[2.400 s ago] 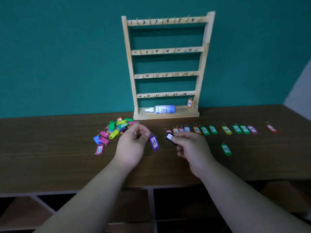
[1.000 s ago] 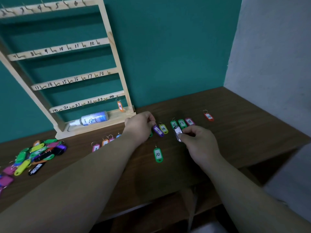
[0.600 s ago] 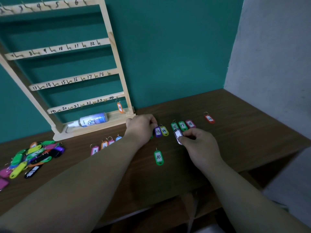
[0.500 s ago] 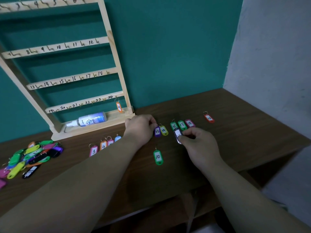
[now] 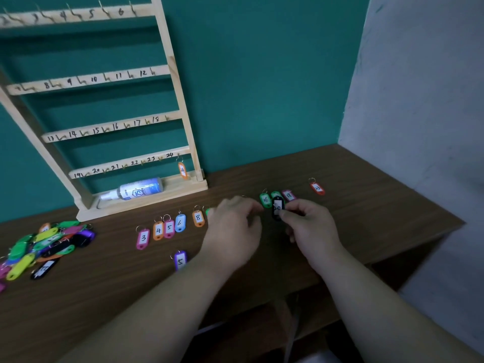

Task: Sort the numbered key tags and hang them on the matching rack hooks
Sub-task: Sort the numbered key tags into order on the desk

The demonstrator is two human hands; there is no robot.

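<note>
A black tag with a white label marked 20 is pinched between the thumb and fingertips of the right hand, just above the tabletop toward its back edge. The left hand is held beside it, fingers curled down toward the wood; whether anything is grasped cannot be told.

Three tags are laid just behind the black tag: green 16, a second green one, half hidden, and pink 18. One red tag is set apart toward the right edge.

Five are lined up left of the left hand: pink 3, orange 4, pink 5, blue 6 and orange 8. One purple 5 is laid nearer the front edge. A mixed pile is heaped at the left edge.

One orange 24 is hung on the bottom rail of the four-railed rack.
</note>
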